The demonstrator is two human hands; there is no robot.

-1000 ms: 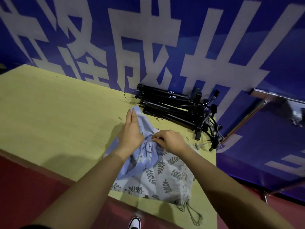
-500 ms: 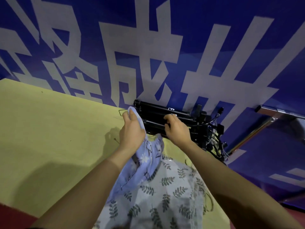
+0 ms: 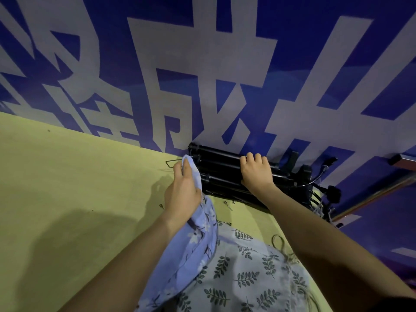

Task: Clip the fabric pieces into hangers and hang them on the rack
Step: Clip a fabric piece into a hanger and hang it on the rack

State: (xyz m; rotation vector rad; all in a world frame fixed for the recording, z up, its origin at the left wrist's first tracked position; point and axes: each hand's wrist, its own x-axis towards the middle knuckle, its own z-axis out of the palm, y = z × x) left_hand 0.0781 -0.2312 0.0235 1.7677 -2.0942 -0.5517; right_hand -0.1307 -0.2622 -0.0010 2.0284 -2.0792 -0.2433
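My left hand [image 3: 183, 193] grips a blue flowered fabric piece [image 3: 195, 242], whose corner sticks up above my fingers near the hangers. Beneath it on the table lies a pale fabric piece with a green leaf print [image 3: 245, 278]. A stack of black clip hangers [image 3: 220, 174] lies at the table's far edge against the wall. My right hand [image 3: 255, 172] rests on top of that stack with its fingers curled over a hanger bar. A metal rack bar [image 3: 405, 159] shows at the far right.
The yellow-green table [image 3: 78, 199] stretches to the left. A few small metal pins [image 3: 227, 204] lie near the hangers. A blue wall with large white characters [image 3: 202, 75] rises right behind the table. A thin cord loop [image 3: 279, 242] lies beside my right forearm.
My left hand lifted the blue fabric off the table toward the hangers. My right hand let go of the fabric, reached forward and settled further onto the hanger stack.
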